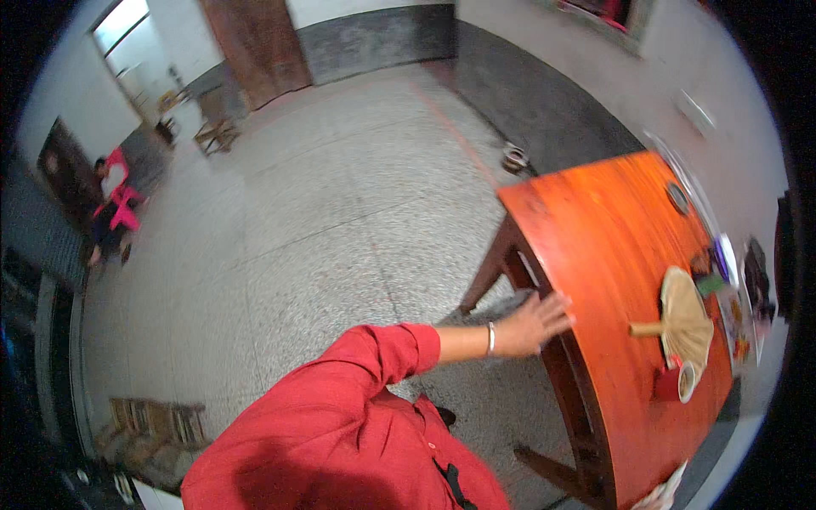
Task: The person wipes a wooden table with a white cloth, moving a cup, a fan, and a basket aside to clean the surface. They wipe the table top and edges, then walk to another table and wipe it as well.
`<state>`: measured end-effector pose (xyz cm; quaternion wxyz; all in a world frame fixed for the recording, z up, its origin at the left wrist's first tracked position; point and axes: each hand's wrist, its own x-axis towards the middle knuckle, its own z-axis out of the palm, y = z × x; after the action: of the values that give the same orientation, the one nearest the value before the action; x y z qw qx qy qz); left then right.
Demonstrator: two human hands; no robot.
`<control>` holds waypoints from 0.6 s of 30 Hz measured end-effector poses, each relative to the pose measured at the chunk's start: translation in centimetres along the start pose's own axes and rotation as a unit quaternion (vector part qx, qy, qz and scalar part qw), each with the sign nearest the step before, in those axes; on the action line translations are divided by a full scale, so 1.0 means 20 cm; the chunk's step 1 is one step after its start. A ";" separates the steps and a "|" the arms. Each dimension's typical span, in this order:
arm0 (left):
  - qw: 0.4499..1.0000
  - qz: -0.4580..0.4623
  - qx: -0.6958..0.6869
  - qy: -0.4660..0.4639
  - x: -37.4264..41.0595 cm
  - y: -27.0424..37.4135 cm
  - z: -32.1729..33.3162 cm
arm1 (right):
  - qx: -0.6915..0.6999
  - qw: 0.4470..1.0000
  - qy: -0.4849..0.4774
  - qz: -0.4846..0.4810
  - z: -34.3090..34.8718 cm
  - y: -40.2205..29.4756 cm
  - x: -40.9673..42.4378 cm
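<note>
My left hand, with a metal bangle at the wrist, is held out at the near edge of an orange-brown wooden table, its fingers apart and nothing in it. At the bottom right, cut off by the picture's rim, my right hand is on the table top with a pale cloth in it. Between the hands and the wall, a woven hand fan with a light handle lies on the table. Beside it is a red cup with a pale inside. A dark round object lies near the far corner.
Papers and small items lie along the table's wall side. A wooden stretcher and legs stand below. A metal pot-like object is on the floor by the wall. A person sits at far left; a wooden chair stands farther back.
</note>
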<state>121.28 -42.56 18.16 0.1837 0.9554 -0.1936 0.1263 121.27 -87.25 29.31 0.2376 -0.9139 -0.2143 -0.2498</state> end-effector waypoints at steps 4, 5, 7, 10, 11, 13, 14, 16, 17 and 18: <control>0.962 0.029 -0.191 -0.190 -0.62 -0.12 0.16 | 0.115 0.991 -0.048 -0.044 0.65 -0.78 -0.22; 0.936 0.012 -0.237 -0.259 -0.84 -0.16 0.12 | 0.143 0.986 -0.074 -0.034 0.82 -0.95 -0.34; 0.955 0.015 -0.147 -0.258 -1.27 -0.28 0.16 | 0.195 0.971 -0.139 -0.001 1.17 -1.24 -0.61; 0.923 -0.085 -0.195 -0.319 -1.78 -0.39 0.06 | 0.240 0.936 -0.244 0.076 1.62 -1.51 -1.06; 0.918 -0.118 -0.213 -0.314 -1.92 -0.40 -0.03 | 0.243 0.925 -0.276 0.100 1.72 -1.58 -1.21; 0.913 -0.175 -0.228 -0.289 -2.15 -0.42 -0.22 | 0.234 0.904 -0.328 0.146 1.87 -1.65 -1.47; 0.913 -0.205 -0.228 -0.268 -2.25 -0.42 -0.30 | 0.226 0.894 -0.353 0.160 1.93 -1.68 -1.58; 0.912 -0.258 -0.217 -0.232 -2.42 -0.42 -0.46 | 0.207 0.876 -0.396 0.180 2.03 -1.67 -1.71; 0.916 -0.278 -0.216 -0.191 -2.54 -0.42 -0.47 | 0.202 0.866 -0.424 0.175 2.07 -1.69 -1.71; 0.919 -0.291 -0.214 -0.155 -2.64 -0.44 -0.47 | 0.199 0.859 -0.441 0.168 2.10 -1.70 -1.70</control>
<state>76.20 -14.18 7.48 0.3803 0.9150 0.0443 -0.1273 92.27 -46.79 -10.52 0.3333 -0.8840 -0.1851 0.2705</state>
